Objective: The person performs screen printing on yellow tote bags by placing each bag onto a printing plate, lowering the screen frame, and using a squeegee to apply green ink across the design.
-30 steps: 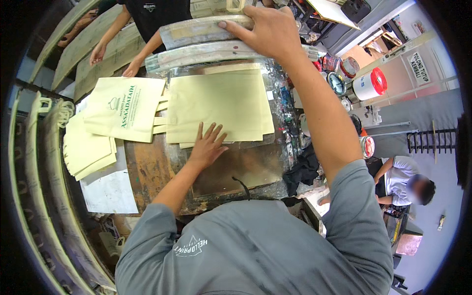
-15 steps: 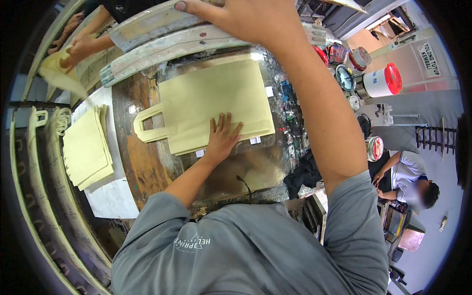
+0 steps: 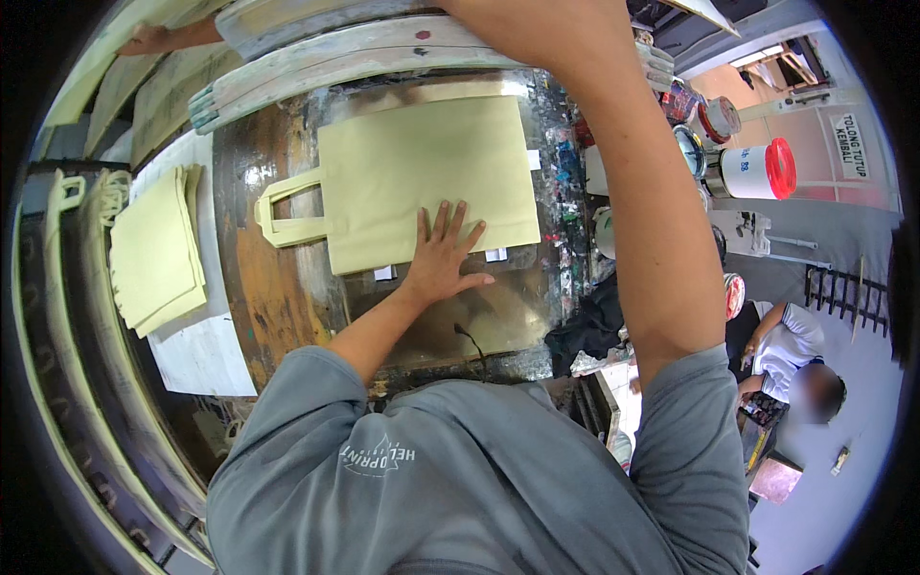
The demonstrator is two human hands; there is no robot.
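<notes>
On my feed, the left hand lies splayed across the yellow bag's near edge, grasping nothing; I can't tell whether the right hand, beside the far frame, grips.

Head-worn fisheye view, facing down, close above the worktable

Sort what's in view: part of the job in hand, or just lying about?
In the job: yellow bag, touched by left hand; pale frame by right hand; bag stack, likely.

Apparently lying about: black cloth; red-lidded white tub.
</notes>
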